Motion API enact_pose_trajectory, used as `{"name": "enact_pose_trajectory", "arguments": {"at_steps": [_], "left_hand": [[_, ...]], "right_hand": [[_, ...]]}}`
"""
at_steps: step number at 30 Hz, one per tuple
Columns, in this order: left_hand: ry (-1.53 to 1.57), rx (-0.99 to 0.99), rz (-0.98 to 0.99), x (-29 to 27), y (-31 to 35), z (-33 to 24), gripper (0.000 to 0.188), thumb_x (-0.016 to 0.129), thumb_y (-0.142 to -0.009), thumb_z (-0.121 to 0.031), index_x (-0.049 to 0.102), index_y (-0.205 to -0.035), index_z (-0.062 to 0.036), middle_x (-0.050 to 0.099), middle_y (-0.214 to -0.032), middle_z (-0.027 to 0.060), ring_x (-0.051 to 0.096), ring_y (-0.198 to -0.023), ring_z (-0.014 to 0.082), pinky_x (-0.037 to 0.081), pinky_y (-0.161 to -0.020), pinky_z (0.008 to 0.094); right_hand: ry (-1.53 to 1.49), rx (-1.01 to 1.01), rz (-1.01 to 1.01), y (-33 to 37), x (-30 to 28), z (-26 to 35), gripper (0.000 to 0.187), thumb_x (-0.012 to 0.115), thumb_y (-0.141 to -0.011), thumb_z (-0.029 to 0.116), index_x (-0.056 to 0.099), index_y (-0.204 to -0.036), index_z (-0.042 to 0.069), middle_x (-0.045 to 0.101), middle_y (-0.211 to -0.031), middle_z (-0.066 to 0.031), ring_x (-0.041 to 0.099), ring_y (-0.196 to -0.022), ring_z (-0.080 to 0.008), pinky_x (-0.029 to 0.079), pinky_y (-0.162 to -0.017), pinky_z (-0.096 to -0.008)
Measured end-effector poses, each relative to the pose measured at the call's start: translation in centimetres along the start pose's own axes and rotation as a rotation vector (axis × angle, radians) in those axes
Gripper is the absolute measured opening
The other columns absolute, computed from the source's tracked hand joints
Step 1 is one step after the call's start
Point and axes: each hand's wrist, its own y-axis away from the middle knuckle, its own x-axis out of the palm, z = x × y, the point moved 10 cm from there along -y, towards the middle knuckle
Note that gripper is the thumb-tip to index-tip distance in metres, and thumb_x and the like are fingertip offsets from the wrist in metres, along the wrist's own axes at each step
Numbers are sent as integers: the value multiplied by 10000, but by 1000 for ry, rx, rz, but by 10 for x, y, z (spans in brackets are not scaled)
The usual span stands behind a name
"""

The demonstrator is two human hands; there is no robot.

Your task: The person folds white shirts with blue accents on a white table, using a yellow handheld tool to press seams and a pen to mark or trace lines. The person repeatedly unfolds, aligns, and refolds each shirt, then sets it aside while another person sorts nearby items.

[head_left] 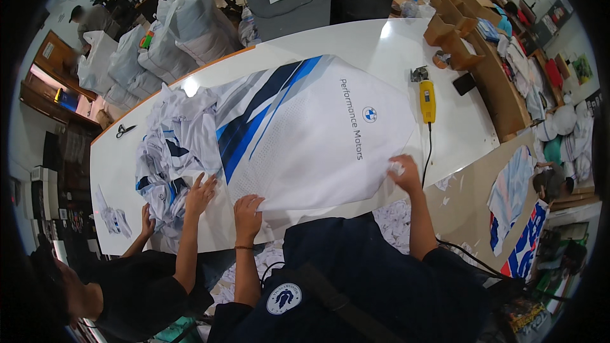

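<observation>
Resting at the near left corner of a white cloth panel (305,140), the person's left hand (248,209) has its fingers bent and close together; whether they pinch the cloth or only press on it, I cannot tell. The person's right hand (405,173) is at the panel's right edge, fingers curled toward the thumb, though the picture does not show clearly whether the edge is caught between them. The two hands are well apart, with the panel's near edge stretching between them.

The panel lies mostly flat across the middle of a white table (387,44), with dark and bright blue stripes running down its left part and small print with a round badge on its right. Against its left side is a crumpled pile of cloth (190,114), white with blue patches. A co-worker stands at the person's left, one hand (201,194) with spread fingers by the pile, the other hand (147,221) at the pile's near left side.

Just beyond the panel's right edge lies a yellow power cutter (427,98) (its dark cord trails down over the table's edge), with a black phone (464,83) near it. Black scissors (125,130) lie toward the table's left end. Cardboard boxes (454,25) stand at the far right.
</observation>
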Motion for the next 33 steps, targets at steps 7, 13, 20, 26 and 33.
{"name": "enact_pose_trajectory", "arguments": {"at_steps": [7, 13, 20, 26, 33], "left_hand": [[-40, -12, 45, 21, 9, 17, 308, 598, -723, -41, 707, -1003, -108, 648, -1011, 78, 583, -1023, 297, 435, -928, 432], [-133, -12, 51, 4, 10, 31, 290, 557, -707, 15, 681, -943, -98, 626, -929, 76, 577, -951, 291, 445, -845, 424], [76, -56, 42, -60, 12, -16, 180, 592, -800, 2, 669, -956, -45, 653, -876, 135, 610, -866, 348, 470, -782, 418], [453, -303, 454, -69, 32, -27, 151, 629, -948, -129, 642, -957, 21, 644, -754, 141, 583, -645, 174, 463, -624, 315], [552, -374, 433, -72, -4, -12, 204, 633, -963, -191, 647, -909, 5, 579, -722, 0, 493, -717, 67, 438, -660, 269]], "right_hand": [[73, 2, -27, 33, 22, 32, 272, 826, -644, 53, 724, -894, 89, 614, -1047, -81, 565, -956, -315, 488, -862, -394], [-49, 21, -71, 37, 15, 9, 191, 775, -708, -60, 704, -860, 32, 655, -969, -71, 619, -820, -202, 506, -677, -306], [-212, 375, 193, 48, -21, -13, 51, 674, -874, -36, 649, -916, -22, 647, -738, -38, 603, -673, -105, 487, -628, -251], [-191, 361, 392, 49, -70, 4, 196, 785, -771, -11, 657, -918, -19, 629, -729, -5, 549, -671, -57, 453, -587, -234], [15, 207, 402, -21, -92, 38, 257, 817, -749, 160, 689, -886, -15, 668, -790, -98, 582, -683, -160, 475, -653, -311]]}}
